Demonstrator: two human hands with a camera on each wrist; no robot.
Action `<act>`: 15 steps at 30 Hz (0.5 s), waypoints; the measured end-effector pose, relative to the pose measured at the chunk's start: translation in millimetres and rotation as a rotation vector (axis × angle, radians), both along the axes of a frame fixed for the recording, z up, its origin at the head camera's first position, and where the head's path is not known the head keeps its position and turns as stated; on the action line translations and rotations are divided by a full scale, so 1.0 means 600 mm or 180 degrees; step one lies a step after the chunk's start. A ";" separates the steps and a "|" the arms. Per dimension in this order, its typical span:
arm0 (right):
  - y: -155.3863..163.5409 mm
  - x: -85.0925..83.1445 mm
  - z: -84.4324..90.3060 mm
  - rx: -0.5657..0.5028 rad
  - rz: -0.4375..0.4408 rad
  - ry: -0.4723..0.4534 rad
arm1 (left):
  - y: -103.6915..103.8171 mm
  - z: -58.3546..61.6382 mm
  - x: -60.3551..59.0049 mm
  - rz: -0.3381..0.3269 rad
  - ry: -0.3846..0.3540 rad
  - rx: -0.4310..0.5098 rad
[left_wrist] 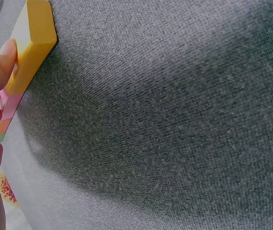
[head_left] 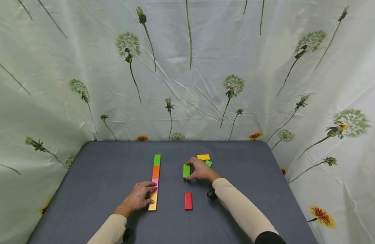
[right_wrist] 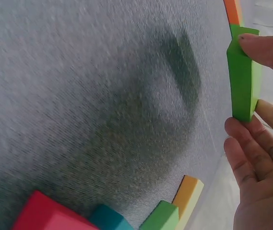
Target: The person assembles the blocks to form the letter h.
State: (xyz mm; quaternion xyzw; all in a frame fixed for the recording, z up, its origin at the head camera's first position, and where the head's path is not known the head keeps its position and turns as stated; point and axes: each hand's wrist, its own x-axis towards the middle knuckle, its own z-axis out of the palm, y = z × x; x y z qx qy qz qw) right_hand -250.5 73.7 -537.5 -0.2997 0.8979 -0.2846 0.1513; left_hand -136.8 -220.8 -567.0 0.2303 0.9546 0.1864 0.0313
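Note:
A straight row of blocks runs away across the table: a yellow block (head_left: 153, 206) nearest, then pink (head_left: 155, 181), orange (head_left: 156, 171) and green (head_left: 157, 160). My left hand (head_left: 138, 196) rests at the row's near end, thumb against the yellow block and fingers over the pink one. To the right, my right hand (head_left: 201, 169) pinches a green block (head_left: 186, 171) by its two ends between thumb and fingers. In the right wrist view that green block (right_wrist: 242, 72) is held up off the cloth, its shadow below. A red block (head_left: 188, 201) lies between the forearms.
Beyond the right hand lie a yellow block (head_left: 203, 157) and another green block (head_left: 208, 163). The right wrist view also has a red block (right_wrist: 50, 215) and a blue block (right_wrist: 110, 219) close by. A flowered curtain (head_left: 181, 84) borders the grey table (head_left: 114, 162).

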 end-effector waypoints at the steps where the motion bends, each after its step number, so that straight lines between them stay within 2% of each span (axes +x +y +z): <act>1: 0.001 0.003 0.001 -0.0014 -0.0004 -0.0021 | 0.001 0.000 0.000 0.0001 -0.0010 0.0004; 7: 0.008 0.019 -0.002 -0.0029 0.0019 -0.0061 | 0.000 0.003 -0.001 -0.0029 0.0075 -0.0014; 15: 0.016 0.042 -0.012 0.0029 -0.0001 -0.0041 | 0.001 0.004 -0.001 -0.0013 0.0068 0.0011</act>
